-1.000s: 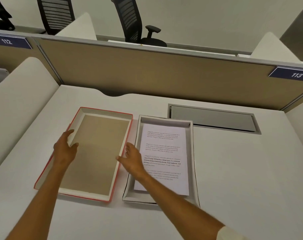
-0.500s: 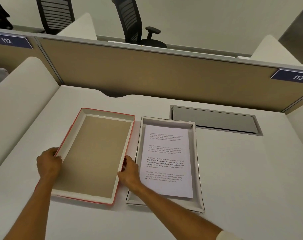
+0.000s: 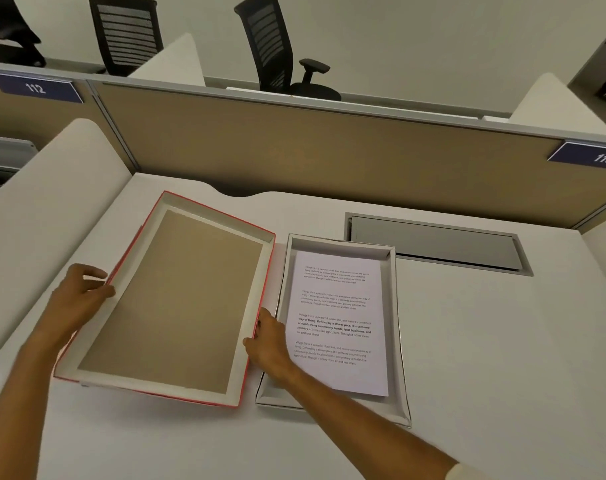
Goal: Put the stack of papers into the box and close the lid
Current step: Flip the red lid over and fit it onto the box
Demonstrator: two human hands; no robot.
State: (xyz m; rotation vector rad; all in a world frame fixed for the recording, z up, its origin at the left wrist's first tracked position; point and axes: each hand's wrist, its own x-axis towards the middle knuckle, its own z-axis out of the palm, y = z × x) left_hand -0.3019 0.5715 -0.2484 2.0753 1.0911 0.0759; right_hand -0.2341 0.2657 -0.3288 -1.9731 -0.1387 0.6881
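The red-edged lid (image 3: pixel 177 299) with its brown inside facing up is raised off the white desk and tilted, left of the box. My left hand (image 3: pixel 78 299) grips its left rim and my right hand (image 3: pixel 268 341) grips its right rim. The shallow white box (image 3: pixel 396 327) lies open to the right of the lid. Inside it rests the stack of printed papers (image 3: pixel 339 320), text side up; my right wrist covers the stack's near-left corner.
A grey cable hatch (image 3: pixel 433 242) is set into the desk (image 3: pixel 502 358) behind the box. A tan partition (image 3: pixel 312 157) closes the back, white curved dividers (image 3: pixel 42 216) flank the sides. Office chairs (image 3: pixel 277 46) stand beyond.
Both hands went from hovering over the lid to gripping its left and right rims. The lid has lifted off the desk and tilted. The box and papers stayed put.
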